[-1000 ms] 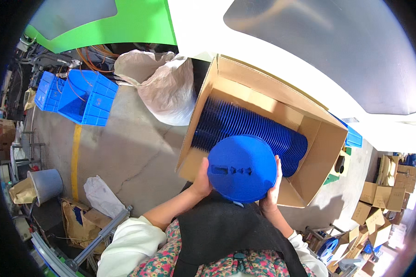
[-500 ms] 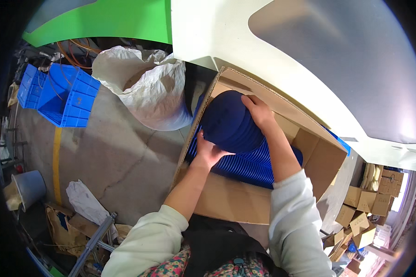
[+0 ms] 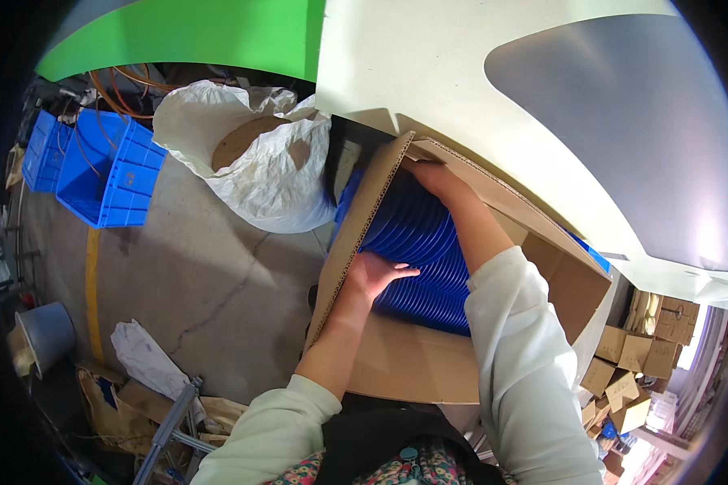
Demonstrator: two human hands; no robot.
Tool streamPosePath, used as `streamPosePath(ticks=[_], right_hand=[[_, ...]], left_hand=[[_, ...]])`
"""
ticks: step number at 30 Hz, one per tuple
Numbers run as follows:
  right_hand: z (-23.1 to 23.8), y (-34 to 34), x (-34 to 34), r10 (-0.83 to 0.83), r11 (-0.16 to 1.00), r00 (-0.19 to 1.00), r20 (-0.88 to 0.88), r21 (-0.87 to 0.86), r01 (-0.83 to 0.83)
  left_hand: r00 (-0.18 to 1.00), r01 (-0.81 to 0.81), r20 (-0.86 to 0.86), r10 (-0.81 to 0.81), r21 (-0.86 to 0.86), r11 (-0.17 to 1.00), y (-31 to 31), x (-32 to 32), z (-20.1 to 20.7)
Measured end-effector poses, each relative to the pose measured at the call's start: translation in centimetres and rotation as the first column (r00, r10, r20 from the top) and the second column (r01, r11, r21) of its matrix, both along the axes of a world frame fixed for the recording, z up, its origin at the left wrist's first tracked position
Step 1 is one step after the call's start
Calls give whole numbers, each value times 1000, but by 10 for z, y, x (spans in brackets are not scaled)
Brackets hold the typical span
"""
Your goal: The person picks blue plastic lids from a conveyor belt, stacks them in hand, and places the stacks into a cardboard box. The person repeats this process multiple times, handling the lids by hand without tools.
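- Head view, frame read as a clock, 12 at top: cardboard carton (image 3: 412, 360) runs from centre toward 4 o'clock, open side up. White sack (image 3: 279, 198) at 10, blue bins (image 3: 131, 190) between 9 and 10.
- Blue discs (image 3: 412, 218) lie inside the carton, toward its 10 o'clock end, tilted, faces crowded together; a ribbed row (image 3: 429, 299) of like discs sits at their 5 o'clock side.
- Left hand (image 3: 372, 275): at the discs' 7 o'clock edge, fingers spread and extended, not curled round anything visible. It appears to touch the rims; contact pressure cannot be told.
- Right hand (image 3: 437, 179): at the discs' 12 to 1 o'clock edge, close to the carton's far wall. Fingertips hidden; cannot tell how far open it is or whether it grips.
- Judged risk: discs could fan out or topple toward 5 if the open left hand withdraws while their edges are unsupported.
- Judged risk: right knuckles could scrape or jam on the wall, the gap there looking narrow.
- Judged risk: sideways pressure toward 9 could bow the carton's left wall, or catch a rim and bend discs against their neighbours.
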State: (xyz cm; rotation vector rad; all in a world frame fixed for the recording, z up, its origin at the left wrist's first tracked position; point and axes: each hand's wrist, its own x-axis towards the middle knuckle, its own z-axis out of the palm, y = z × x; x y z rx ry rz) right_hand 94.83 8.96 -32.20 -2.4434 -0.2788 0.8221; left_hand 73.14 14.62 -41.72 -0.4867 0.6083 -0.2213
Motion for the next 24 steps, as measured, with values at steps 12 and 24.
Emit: streamPosePath(ticks=[12, 24], right_hand=[[31, -40, -101, 151, 972, 739, 657, 36, -231], [-86, 10, -137, 423, 905, 617, 664, -350, -243]], left_hand=[[992, 58, -122, -29, 243, 968, -9, -4, 9], [919, 367, -363, -151, 654, 661, -34, -56, 12]])
